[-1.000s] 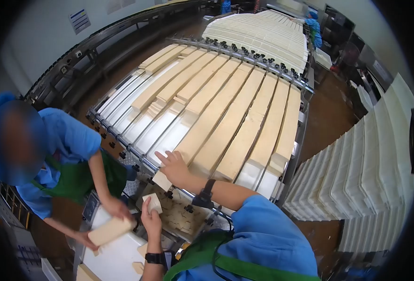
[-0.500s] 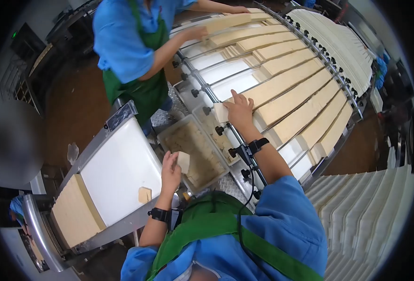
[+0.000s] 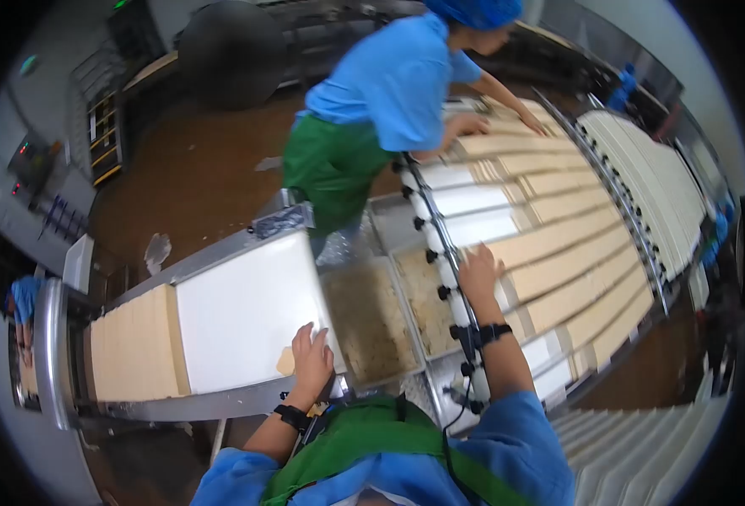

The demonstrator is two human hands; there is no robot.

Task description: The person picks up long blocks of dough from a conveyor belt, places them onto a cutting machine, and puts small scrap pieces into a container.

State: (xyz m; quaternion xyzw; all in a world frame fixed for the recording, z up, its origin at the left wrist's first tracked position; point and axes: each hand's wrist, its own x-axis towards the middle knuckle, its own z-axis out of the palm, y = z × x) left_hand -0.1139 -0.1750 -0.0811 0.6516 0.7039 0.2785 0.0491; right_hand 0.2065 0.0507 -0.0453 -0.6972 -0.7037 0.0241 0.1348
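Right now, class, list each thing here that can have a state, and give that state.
Left hand: on belt edge, against small piece; grip unclear.
Right hand: open, flat on a strip end.
White belt: carries a slab at one end.
Scrap trays: hold crumbs.
Co-worker's hand: resting on a far strip.

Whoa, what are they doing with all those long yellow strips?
The person's right hand lies flat at the near end of the pale strips in their lanes. The left hand rests on the white belt beside a small cut piece. A co-worker leans over the far strips.
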